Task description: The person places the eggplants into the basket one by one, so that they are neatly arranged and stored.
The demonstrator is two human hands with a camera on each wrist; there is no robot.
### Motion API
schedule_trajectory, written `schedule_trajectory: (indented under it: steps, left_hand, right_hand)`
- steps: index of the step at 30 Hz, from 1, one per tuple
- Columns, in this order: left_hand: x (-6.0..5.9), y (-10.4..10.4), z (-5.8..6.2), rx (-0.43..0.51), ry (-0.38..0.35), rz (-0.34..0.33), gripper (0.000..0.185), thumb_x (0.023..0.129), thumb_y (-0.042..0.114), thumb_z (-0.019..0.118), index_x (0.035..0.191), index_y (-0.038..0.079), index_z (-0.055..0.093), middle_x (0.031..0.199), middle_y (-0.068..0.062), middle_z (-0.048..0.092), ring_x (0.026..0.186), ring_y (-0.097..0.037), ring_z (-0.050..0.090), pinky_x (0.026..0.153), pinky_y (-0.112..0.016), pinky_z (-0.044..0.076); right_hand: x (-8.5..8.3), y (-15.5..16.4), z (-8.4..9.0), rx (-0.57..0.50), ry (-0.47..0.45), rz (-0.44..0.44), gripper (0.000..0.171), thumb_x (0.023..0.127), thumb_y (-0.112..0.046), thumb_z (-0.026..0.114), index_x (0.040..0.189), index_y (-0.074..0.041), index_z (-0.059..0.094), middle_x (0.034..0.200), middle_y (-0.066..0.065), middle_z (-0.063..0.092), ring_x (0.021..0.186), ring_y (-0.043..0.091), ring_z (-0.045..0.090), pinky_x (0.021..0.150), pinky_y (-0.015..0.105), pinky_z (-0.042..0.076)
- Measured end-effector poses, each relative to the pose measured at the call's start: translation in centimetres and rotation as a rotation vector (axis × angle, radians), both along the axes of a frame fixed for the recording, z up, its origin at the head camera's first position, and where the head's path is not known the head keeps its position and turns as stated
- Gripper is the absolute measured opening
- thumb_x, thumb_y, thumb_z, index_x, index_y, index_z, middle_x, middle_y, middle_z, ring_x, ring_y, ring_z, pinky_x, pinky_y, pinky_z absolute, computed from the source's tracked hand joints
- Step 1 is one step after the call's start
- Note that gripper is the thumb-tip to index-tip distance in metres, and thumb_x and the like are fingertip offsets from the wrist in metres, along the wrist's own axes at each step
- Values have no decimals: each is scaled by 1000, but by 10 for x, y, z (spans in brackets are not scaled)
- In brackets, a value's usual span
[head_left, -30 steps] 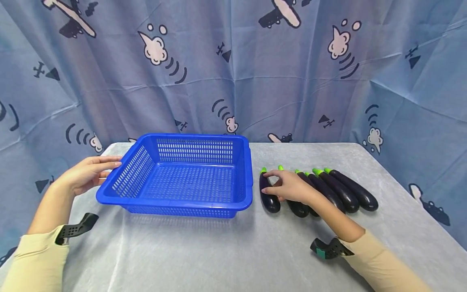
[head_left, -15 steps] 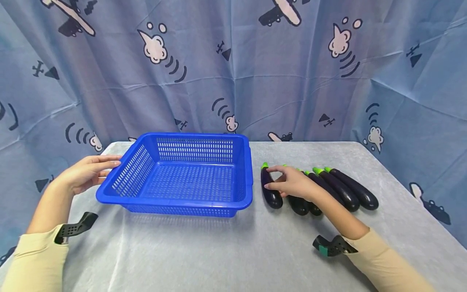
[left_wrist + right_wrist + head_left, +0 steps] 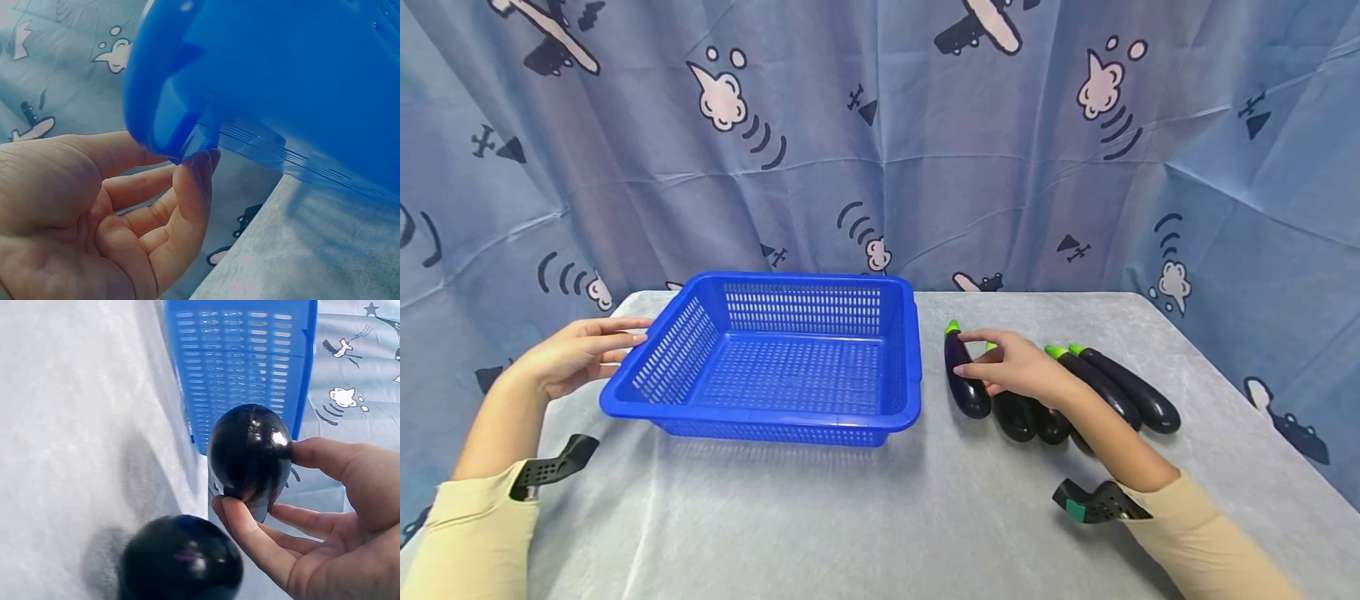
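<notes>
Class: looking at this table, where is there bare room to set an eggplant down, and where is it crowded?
Free: the blue basket floor, and the grey table in front of it. Crowded: right of the basket, where the right hand grips one eggplant beside the eggplant row.

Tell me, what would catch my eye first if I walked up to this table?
Probably the bright blue slotted plastic basket left of centre on the grey cloth-covered table, with the left hand touching its left rim. Just right of it lies a row of glossy dark purple eggplants with green stems; the right hand grips the leftmost eggplant.
</notes>
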State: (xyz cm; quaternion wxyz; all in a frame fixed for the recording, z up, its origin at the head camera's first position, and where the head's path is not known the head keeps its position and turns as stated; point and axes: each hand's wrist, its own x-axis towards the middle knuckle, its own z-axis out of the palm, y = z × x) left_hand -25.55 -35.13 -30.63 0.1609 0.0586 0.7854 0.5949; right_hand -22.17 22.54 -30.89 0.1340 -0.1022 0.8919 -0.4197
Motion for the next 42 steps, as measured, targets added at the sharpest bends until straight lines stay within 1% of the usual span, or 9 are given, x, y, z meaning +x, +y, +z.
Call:
schedule_trajectory:
  steps: [4,9,17,19,24,26,28,34,42]
  left_hand:
    - [0,1,-1,4,-6,2,35,111,13,55,104,43,72,106,16,75,95,-6,75,82,-26,63]
    - [1,0,-2,5,-15,4,35,111,13,55,105,43,71,106,16,76,96,-6,74,82,-26,63]
    - [0,1,-1,-10,23,-24,32,111,10,53,111,38,69,109,16,75,98,-7,74,83,-26,64]
    - [1,1,0,-30,36,-30,29,112,11,52,120,33,68,110,17,75,99,-6,74,83,-25,63]
    - [3,-2,-2,-46,49,-20,26,112,15,54,124,33,66,111,19,74,101,-3,73,85,-24,62]
    - [5,-3,-3,-17,47,-16,30,111,14,54,116,40,69,111,18,75,101,-4,73,85,-23,62]
    - [6,-3,-4,25,51,-20,34,111,11,53,113,40,71,111,16,76,100,-5,74,84,-23,62]
    - [8,-2,-8,158,72,-41,41,111,3,49,113,33,76,110,10,78,97,-8,76,81,-23,63]
    - [9,0,-8,142,82,-16,41,111,4,49,111,34,76,107,11,78,93,-8,76,79,-23,63]
  right_hand:
    - [2,2,3,0,12,-12,69,103,-25,70,159,2,39,138,34,62,105,28,71,85,39,65]
    - [5,3,5,-1,26,-12,69,103,-24,70,158,3,40,136,35,62,102,28,71,84,39,65]
    - [7,9,13,4,15,-36,71,104,-28,70,161,-1,37,145,37,54,107,30,71,88,41,64]
    - [6,10,16,3,20,-38,73,103,-29,71,162,-2,37,145,36,54,103,27,71,87,40,64]
    - [4,12,25,10,41,-37,73,103,-28,71,162,-2,36,142,35,59,87,17,69,83,37,64]
    - [5,12,28,21,46,-38,72,103,-27,71,162,-1,36,141,36,59,85,17,69,83,36,64]
    - [5,12,31,28,48,-39,72,104,-27,70,162,-1,36,141,36,59,86,16,69,83,36,64]
    - [4,12,38,21,67,-52,72,103,-26,71,161,-1,37,140,35,60,87,15,70,85,38,65]
    - [3,7,42,3,104,-55,71,102,-24,72,160,-1,39,139,35,61,94,19,72,85,39,65]
